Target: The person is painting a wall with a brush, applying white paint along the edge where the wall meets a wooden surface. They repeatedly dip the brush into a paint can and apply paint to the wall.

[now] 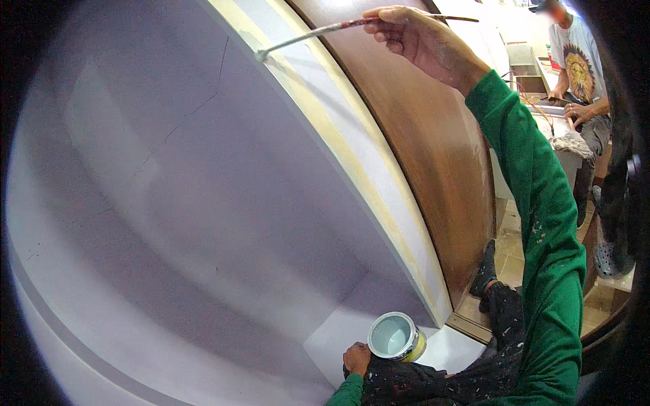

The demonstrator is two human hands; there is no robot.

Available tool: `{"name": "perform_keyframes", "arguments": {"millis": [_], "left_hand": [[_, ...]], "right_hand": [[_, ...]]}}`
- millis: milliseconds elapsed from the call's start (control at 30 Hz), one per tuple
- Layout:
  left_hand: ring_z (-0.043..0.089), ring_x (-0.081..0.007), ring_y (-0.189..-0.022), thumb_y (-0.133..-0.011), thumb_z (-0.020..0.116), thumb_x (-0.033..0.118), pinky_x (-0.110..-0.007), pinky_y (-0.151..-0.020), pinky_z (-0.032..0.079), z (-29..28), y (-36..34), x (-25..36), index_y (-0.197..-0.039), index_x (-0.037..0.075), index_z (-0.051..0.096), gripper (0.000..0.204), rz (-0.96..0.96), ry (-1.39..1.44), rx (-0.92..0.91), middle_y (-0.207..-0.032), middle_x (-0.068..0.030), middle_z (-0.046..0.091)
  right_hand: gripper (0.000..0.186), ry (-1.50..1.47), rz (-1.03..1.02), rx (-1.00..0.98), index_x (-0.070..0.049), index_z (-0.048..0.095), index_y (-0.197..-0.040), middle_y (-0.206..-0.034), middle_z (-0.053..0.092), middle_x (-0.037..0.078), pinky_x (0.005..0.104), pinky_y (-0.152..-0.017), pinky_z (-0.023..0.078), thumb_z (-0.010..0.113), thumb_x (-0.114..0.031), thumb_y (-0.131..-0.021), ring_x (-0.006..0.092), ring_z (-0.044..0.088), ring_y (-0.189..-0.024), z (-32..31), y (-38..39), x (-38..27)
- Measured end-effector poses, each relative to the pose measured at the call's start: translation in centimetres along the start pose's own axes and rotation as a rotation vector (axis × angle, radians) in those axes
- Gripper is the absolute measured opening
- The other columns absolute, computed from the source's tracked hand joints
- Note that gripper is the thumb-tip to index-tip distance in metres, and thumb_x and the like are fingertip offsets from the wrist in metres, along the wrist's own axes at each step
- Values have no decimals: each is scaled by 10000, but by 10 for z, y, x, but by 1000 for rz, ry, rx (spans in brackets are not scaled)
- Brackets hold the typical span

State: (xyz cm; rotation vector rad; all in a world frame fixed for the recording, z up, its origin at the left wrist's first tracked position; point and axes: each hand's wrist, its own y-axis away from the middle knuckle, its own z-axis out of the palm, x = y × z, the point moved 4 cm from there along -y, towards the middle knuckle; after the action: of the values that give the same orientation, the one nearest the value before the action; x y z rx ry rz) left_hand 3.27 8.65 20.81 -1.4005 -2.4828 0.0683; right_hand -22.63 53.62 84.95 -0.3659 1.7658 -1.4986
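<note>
Near the top of the view, my right hand (411, 42) grips a long thin paintbrush (325, 30), whose pale tip touches the masking-taped edge (366, 172) of a lilac-grey recessed panel (156, 189). Low in the view, my left hand (357, 357) is closed beside my dark, paint-spattered trousers; what is in it, if anything, is hidden. Just right of that hand stands an open paint can (396, 335) with pale paint inside, on a white ledge (453, 348).
A brown wooden panel (420, 162) runs alongside the taped edge. At the upper right, a co-worker (572, 61) in a printed white T-shirt has both hands at a pale container with cables and a cloth (569, 142). Floor tiles (511, 264) show below.
</note>
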Motion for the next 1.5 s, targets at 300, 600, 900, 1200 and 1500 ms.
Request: {"name": "perform_keyframes", "arguments": {"millis": [300, 600, 900, 1200, 1500], "left_hand": [[714, -378, -826, -889, 624, 309, -504, -811, 516, -1, -2, -1, -914, 149, 773, 220, -18, 3, -42, -866, -152, 751], [713, -361, -836, -872, 642, 304, -480, -787, 519, -1, 0, 2, -892, 161, 771, 194, -40, 3, -29, -861, -134, 752], [724, -348, -820, -863, 674, 306, -463, -788, 535, 5, -4, -5, -884, 145, 788, 198, -40, -42, -46, -859, -138, 755], [717, -367, -829, -893, 639, 321, -482, -800, 527, 2, -1, -5, -917, 127, 778, 240, -28, -17, -30, -870, -151, 750], [711, -380, -823, -897, 632, 313, -497, -783, 516, -2, -1, 1, -914, 129, 775, 233, -8, -15, -26, -876, -163, 747]], "right_hand": [[357, -18, 104, 28, -9, 684, -1211, -1077, 717, 42, 224, -844, 523, 612, -299, -1016, 81, 647, -951, -3, 33, 6], [304, 57, 257, -35, -18, 712, -1127, -1006, 716, 53, 220, -749, 487, 652, -273, -973, 79, 632, -882, -12, 62, 12], [316, -3, 147, 81, -18, 702, -1159, -1021, 721, 57, 214, -778, 496, 628, -282, -1002, 81, 637, -875, -2, 49, 10], [274, 44, 262, -51, -10, 729, -1090, -978, 722, 59, 196, -709, 480, 638, -244, -979, 74, 633, -852, -10, 71, 17], [293, 75, 184, 91, -3, 721, -1085, -975, 721, 55, 224, -728, 504, 638, -267, -988, 90, 643, -862, -7, 67, 17]]}}
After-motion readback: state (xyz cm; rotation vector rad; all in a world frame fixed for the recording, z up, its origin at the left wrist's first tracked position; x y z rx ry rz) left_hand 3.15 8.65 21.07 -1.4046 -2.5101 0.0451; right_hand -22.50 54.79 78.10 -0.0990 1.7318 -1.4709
